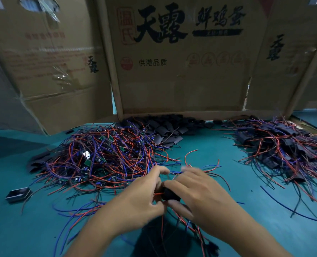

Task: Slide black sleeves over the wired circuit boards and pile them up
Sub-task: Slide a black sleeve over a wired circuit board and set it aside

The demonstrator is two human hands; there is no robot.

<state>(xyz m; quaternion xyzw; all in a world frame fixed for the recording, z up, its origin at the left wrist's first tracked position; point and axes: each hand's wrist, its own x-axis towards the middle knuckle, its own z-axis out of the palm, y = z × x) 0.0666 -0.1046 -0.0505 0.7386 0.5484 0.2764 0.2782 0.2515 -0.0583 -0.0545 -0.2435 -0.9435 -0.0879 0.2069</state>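
Teal tabletop [24, 210]; brown cardboard sheets [181, 75] w/ black Chinese print upright behind as backdrop; dim light.

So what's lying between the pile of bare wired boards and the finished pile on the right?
Head view: between the unsleeved pile and the sleeved pile lies bare green mat, crossed only by a few loose wire ends.

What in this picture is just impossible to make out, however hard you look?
Head view only:
- Black sleeve: mostly covered by the right hand and left hand; whether a board sits inside is hidden.
- Right hand's fingertips: motion-blurred.
- Wired boards pile: boards buried under tangled wires, too small to count.
- Small black tray: contents unclear.
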